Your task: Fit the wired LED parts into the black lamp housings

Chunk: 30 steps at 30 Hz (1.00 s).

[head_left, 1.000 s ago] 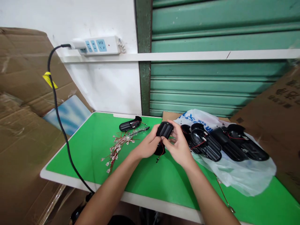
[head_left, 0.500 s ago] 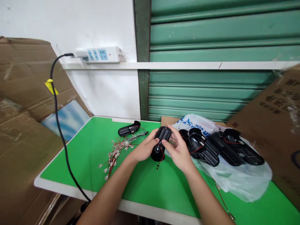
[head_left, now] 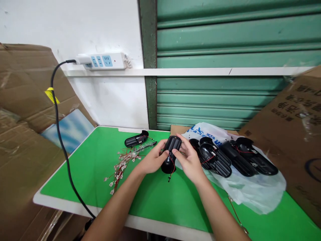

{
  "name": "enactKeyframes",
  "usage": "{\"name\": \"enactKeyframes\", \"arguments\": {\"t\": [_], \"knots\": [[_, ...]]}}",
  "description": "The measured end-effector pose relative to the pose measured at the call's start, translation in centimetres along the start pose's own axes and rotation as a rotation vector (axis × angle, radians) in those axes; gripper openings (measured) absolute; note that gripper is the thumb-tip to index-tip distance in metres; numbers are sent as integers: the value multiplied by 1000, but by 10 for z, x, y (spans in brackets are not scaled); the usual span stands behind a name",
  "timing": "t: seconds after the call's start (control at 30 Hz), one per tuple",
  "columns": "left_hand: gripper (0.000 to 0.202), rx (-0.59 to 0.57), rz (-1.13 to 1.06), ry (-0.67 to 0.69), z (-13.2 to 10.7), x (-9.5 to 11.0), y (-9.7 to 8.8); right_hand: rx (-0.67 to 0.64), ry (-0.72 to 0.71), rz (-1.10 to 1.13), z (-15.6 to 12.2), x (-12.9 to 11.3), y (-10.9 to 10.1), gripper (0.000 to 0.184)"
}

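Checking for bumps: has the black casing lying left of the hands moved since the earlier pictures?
No: the loose black casing keeps its place against the far-left corner of the green tabletop; the view shifted.

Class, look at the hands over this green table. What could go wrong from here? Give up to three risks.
The thin red wire trailing from the black casing might snag between the left hand and right hand.
The left forearm, close to the wire bundle, could brush and scatter it.
The black parts piled on the plastic bag might slide if it were tugged.
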<state>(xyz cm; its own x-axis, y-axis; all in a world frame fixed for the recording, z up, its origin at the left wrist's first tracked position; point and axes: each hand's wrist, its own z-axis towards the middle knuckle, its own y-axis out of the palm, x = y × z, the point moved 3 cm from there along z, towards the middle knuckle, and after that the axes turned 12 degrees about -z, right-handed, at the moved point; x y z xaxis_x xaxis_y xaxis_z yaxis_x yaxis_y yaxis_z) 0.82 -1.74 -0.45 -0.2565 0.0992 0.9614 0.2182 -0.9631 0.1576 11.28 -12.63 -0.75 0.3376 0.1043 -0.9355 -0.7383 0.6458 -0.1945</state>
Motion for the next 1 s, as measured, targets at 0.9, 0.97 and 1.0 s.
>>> {"name": "enactKeyframes", "arguments": {"t": [0.9,0.97,1.0], "knots": [[47,-25,416,7,-5,2,0,-21,66,-107,-4,2,6,61],[46,-32,399,17,-5,2,-1,-24,69,-122,-3,4,6,62],[46,-35,387,24,-5,1,-1,-28,69,-131,-3,5,6,63]]}}
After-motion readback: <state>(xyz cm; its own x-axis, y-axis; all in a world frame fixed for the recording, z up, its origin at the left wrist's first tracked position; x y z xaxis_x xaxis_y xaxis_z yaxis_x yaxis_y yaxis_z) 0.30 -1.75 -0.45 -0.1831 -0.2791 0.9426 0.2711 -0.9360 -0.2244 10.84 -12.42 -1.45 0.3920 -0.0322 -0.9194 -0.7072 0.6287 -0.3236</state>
